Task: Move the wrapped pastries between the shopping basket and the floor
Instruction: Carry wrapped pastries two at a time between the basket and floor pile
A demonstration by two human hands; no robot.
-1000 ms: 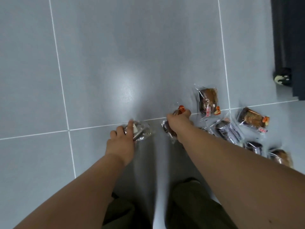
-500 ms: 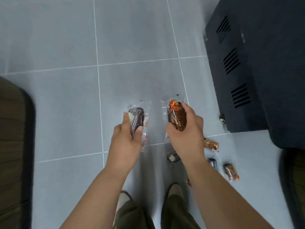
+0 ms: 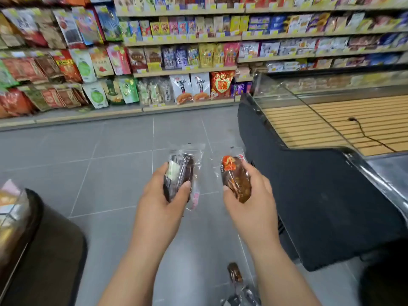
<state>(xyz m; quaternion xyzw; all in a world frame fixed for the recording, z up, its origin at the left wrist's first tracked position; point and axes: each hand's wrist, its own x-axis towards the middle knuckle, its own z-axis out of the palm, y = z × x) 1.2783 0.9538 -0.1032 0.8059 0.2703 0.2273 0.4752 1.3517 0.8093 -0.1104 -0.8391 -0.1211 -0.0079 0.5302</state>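
Both hands are up in front of the person, one pack in each. Left hand (image 3: 163, 195) grasps a dark wrapped pastry (image 3: 180, 173), thumb laid across the front, fingers curled behind. The clear wrapper's sealed end sticks up past the fingers and a pink-printed flap hangs below the thumb. Right hand (image 3: 249, 199) grasps a brown wrapped pastry (image 3: 237, 182) with an orange-red label at its top end, thumb on the left edge, fingers wrapped round the right edge. Both packs are roughly upright and side by side, near each other but not touching, held up off the grey tiled floor (image 3: 106, 160). Low between the forearms a loose brown pastry (image 3: 235, 272) lies on the tiles, and just below it a clear-wrapped dark pack (image 3: 245, 294), partly cut by the frame edge; count there unclear. Right of the hands stands a black display case (image 3: 326, 206) with a wooden slatted deck (image 3: 331, 120) inside, a black cable (image 3: 366, 134) lying across the slats, and a glass panel (image 3: 271, 91) at its far end. On the left is a dark rounded stand (image 3: 48, 250) with a blurred shiny item (image 3: 11, 208) on top, can't tell what. Across the aisle, shelves (image 3: 181, 38) are packed with coloured snack bags and boxes, yellow price tags along the edges.
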